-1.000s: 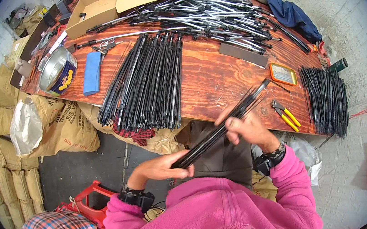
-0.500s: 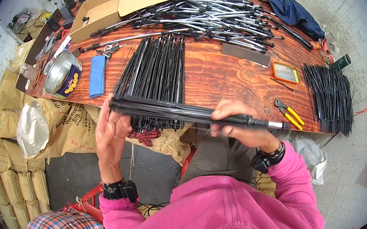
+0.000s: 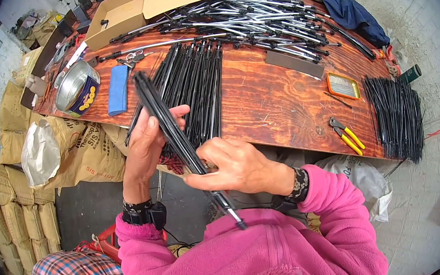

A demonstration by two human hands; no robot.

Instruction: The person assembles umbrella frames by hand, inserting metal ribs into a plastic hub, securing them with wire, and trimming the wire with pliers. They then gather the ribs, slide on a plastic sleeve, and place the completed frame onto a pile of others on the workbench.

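One bundle (image 3: 177, 137) of straight, smooth, glossy black rods, packed too densely for counting, is slanting in front of the pink fleece jacket (image 3: 278, 251), with one silvery end section showing at the bottom. The right hand (image 3: 237, 165) is grasping the lower half with curled fingers, while the left hand (image 3: 146, 141) is cradling the upper half, thumb and fingers lying on opposite sides, its pressure impossible to tell. On the wood-grained table (image 3: 258, 91), one pair of yellow-handled pliers (image 3: 346, 135), one round metal tin (image 3: 78, 89) and one cardboard box (image 3: 117, 15) are lying.
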